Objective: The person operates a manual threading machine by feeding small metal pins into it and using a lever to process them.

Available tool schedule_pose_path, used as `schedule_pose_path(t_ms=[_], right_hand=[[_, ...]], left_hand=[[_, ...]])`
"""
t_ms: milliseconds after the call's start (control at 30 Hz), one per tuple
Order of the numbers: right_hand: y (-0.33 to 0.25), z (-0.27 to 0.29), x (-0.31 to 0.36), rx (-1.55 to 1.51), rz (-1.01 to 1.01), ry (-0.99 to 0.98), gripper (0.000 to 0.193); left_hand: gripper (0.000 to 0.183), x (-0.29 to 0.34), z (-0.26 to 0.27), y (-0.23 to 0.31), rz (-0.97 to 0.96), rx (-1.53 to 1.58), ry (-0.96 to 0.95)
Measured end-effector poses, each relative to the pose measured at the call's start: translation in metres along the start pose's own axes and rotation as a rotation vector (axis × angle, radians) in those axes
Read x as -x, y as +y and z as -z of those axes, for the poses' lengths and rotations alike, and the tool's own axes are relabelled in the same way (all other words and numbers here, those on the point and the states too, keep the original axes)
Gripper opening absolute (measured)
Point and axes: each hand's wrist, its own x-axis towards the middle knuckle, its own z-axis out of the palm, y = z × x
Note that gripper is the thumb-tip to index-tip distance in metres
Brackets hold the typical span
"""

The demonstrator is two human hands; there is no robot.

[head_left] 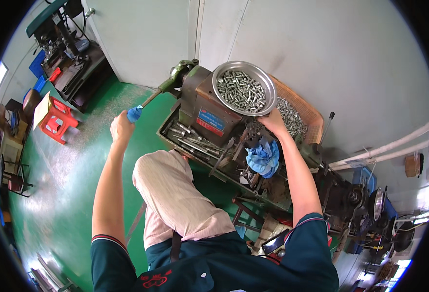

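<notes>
Lever (149, 100) with blue grip, far left of green machine (200, 97), is gripped by closed left hand (121, 127) for leverage. Right hand (273, 121), grip hidden, is placed under bowl of screws (244, 87).

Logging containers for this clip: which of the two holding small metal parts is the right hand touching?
The round metal bowl atop the machine; the right hand grips its lower rim. The orange basket lies behind, untouched.

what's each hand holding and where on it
The left hand grips the machine's lever by its blue-wrapped end. The right hand rests at the near rim of the metal bowl of small metal parts; whether it grips the rim cannot be told.
</notes>
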Motion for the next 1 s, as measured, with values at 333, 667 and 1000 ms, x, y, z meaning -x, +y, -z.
schedule_pose_path(t_ms=[333, 667, 1000], right_hand=[[-0.006, 0.001, 0.0, -0.089, -0.011, -0.033, 0.026], [-0.007, 0.015, 0.0, 0.114, -0.107, -0.095, 0.024], [-0.069, 0.043, 0.039, 0.559, 0.45, 0.367, 0.011]], left_hand=[[0.017, 0.033, 0.001, 0.026, 0.05, 0.035, -0.018], [0.018, 0.05, -0.005, 0.043, 0.059, 0.089, -0.039], [0.019, 0.05, 0.001, 0.046, 0.065, 0.064, -0.047]])
